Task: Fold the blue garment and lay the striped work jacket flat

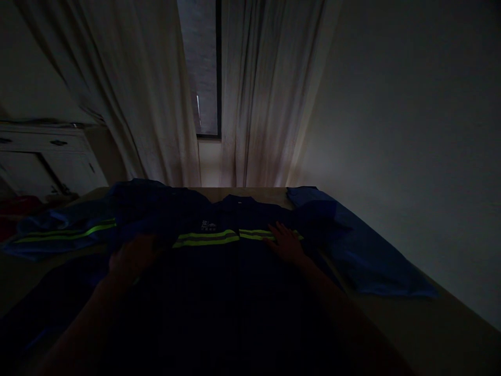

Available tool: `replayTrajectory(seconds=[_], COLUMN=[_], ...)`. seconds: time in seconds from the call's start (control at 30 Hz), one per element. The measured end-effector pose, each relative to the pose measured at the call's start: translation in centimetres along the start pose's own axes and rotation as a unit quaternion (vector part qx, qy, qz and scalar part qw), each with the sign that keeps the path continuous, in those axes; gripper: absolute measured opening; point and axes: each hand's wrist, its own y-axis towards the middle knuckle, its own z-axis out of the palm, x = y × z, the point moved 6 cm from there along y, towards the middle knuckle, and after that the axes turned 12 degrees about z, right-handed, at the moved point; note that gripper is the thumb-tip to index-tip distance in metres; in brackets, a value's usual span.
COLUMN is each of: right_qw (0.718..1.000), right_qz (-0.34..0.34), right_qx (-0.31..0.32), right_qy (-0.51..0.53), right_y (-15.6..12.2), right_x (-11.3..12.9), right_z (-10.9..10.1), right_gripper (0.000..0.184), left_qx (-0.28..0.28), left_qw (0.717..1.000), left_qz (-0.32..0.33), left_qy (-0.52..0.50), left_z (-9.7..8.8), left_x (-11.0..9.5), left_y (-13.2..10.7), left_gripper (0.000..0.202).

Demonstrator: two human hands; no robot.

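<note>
Half-curled w/ L hand [135, 256] at cloth, too dim to say if pinching; splayed flat w/ R hand [287, 243], nothing gripped.
Resting R fingers across chest stripe of dark-blue fabric jacket w/ yellow-green reflective bands [227, 256], prob. to keep front flat. Laid face up on tan flat surface [403, 324], collar away, so chest within reach of both. To R, set near wall, w/ plain blue flat cloth [376, 256], touching or under sleeve, can't tell. Beyond, hung w/ pale full-length curtains [270, 94], parted at narrow dark-framed window [201, 73], hence little light.

One logoed jacket [223, 251], two curtains [136, 78] [274, 89], one window [201, 68]
</note>
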Motion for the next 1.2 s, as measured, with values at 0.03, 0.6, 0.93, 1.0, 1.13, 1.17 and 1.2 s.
replayTrajectory(seconds=[0.03,0.6,0.93,1.0,1.13,1.17,1.2], right_qw=[1.000,1.000,0.971,0.953,0.964,0.967,0.968], right_qz=[-0.001,-0.021,-0.224,-0.300,-0.254,-0.239,-0.230], right_qx=[-0.002,-0.022,-0.084,-0.039,-0.034,-0.035,-0.031], right_qy=[0.001,0.006,0.016,0.013,0.074,0.086,0.093], right_y=[0.0,3.1,-1.9,-4.3,-6.0,-6.0,-5.9], right_x=[0.0,0.5,7.2,9.2,9.8,9.6,9.5], right_z=[0.0,-0.3,-2.9,-1.9,-1.6,-1.6,-1.7], right_gripper=[0.076,0.072,0.041,0.040,0.047,0.048,0.046], left_qx=[0.021,-0.073,-0.075,-0.083,-0.093,-0.095,-0.096], left_qw=[1.000,0.964,0.959,0.958,0.958,0.958,0.958], left_qz=[-0.009,0.250,0.270,0.270,0.267,0.267,0.267], left_qy=[-0.003,-0.051,-0.041,-0.051,-0.053,-0.052,-0.050], left_z=[0.2,7.1,6.5,6.6,6.7,6.7,6.7], left_x=[0.8,-19.1,-18.6,-18.5,-18.2,-18.2,-18.2], left_y=[-0.1,-0.3,1.9,1.9,1.9,1.9,1.9], left_gripper=[0.036,0.064,0.052,0.052,0.051,0.051,0.050])
